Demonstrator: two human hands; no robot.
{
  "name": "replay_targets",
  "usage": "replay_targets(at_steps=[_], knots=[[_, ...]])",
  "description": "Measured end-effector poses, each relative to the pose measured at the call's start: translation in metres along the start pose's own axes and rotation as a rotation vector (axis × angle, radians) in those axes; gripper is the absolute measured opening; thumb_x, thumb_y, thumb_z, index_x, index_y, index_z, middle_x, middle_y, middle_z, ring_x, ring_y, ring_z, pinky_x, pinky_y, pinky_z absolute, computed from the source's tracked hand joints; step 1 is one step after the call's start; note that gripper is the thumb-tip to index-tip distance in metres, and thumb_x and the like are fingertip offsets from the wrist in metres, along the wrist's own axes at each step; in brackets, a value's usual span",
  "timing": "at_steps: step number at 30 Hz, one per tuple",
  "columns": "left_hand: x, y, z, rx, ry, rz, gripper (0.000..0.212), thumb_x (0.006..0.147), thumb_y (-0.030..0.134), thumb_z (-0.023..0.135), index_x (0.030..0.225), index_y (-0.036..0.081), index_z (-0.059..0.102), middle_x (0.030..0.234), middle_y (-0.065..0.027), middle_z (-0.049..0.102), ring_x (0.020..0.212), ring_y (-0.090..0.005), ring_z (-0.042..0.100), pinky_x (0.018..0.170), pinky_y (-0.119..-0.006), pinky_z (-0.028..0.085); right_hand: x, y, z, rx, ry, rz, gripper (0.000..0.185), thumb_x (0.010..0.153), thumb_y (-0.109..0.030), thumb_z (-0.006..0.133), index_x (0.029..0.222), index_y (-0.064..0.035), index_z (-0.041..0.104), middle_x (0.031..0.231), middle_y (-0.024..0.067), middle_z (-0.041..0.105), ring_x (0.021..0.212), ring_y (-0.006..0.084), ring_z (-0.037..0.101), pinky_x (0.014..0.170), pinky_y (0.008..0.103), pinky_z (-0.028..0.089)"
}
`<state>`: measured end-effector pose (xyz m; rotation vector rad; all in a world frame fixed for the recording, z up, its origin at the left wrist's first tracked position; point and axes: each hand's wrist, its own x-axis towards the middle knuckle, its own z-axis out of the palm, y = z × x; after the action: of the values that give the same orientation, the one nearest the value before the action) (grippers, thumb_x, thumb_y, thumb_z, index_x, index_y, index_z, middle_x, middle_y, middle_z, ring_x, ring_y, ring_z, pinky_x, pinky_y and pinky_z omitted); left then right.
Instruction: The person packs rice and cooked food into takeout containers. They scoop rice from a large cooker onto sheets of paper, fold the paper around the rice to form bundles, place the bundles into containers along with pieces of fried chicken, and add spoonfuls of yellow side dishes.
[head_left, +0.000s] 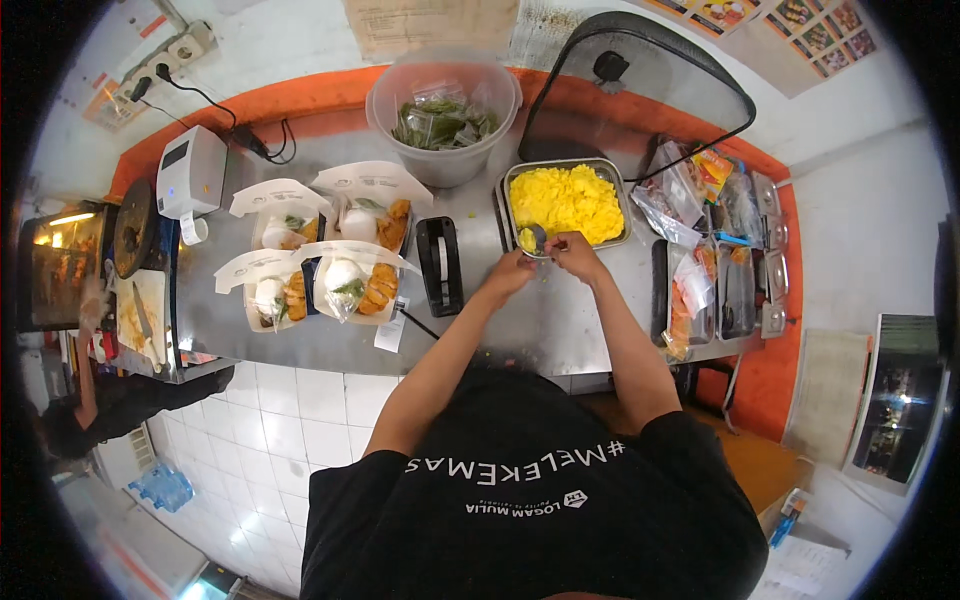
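My right hand (576, 256) grips a small metal scoop (538, 234) over the near left corner of a metal tray (628, 196). A lump of yellow food sits in the scoop's bowl. The tray is heaped with soft yellow food (566, 201) that looks like scrambled egg. Close by on the left, my left hand (511, 271) has its fingers bent just below the scoop, by the tray's near rim. Something small and pale shows between the two hands, and what my left fingers pinch is too small to tell.
Paper boxes (352, 281) with rice and fried pieces stand open at left, beside a black device (440, 266). Behind are a plastic bucket (450, 161) of bagged leaves and a mesh food cover (637, 90). Metal containers (735, 292) line the right. Another person (112, 397) works far left.
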<state>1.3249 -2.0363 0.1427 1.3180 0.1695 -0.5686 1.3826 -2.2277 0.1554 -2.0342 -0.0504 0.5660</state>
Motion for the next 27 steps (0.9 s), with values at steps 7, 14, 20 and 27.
replay_targets(at_steps=[7,14,20,27], knots=[[-0.006,-0.004,-0.003,-0.125,-0.046,-0.068,0.064,0.088,0.005,0.063,0.148,0.008,0.042,0.134,-0.014,0.055,0.107,-0.021,0.059,0.086,-0.036,0.052,-0.024,0.003,0.014,0.474,0.194,0.129,0.009,0.096,-0.007,0.067,0.1,0.0012,0.07,0.079,0.0023,0.063,0.064,0.0097,0.055,0.056,0.0237,0.043],[-0.036,-0.02,-0.025,-0.042,-0.031,-0.113,0.066,0.094,0.012,0.067,0.153,0.005,0.037,0.14,-0.0132,0.056,0.122,-0.0226,0.06,0.1,-0.037,0.051,-0.027,-0.01,-0.007,0.772,0.204,0.049,0.009,0.098,-0.006,0.063,0.1,0.0018,0.068,0.076,0.001,0.06,0.061,0.0086,0.051,0.053,0.0232,0.036],[-0.155,0.023,-0.075,0.199,-0.399,-0.099,0.05,0.1,0.018,0.064,0.144,-0.001,0.049,0.129,-0.0129,0.067,0.119,-0.0214,0.063,0.104,-0.035,0.049,-0.028,-0.109,0.026,0.757,-0.033,0.023,0.012,0.099,-0.009,0.063,0.104,0.0022,0.065,0.078,-0.0003,0.055,0.064,0.008,0.046,0.056,0.0234,0.035],[-0.25,0.024,-0.116,0.01,-0.07,-0.172,0.047,0.104,0.022,0.06,0.145,0.001,0.049,0.128,-0.0142,0.067,0.12,-0.0215,0.063,0.105,-0.035,0.048,0.042,-0.178,0.164,0.109,-0.16,-0.357,0.012,0.097,-0.004,0.057,0.107,0.0031,0.055,0.094,0.0137,0.058,0.08,0.0218,0.059,0.068,0.0346,0.047]])
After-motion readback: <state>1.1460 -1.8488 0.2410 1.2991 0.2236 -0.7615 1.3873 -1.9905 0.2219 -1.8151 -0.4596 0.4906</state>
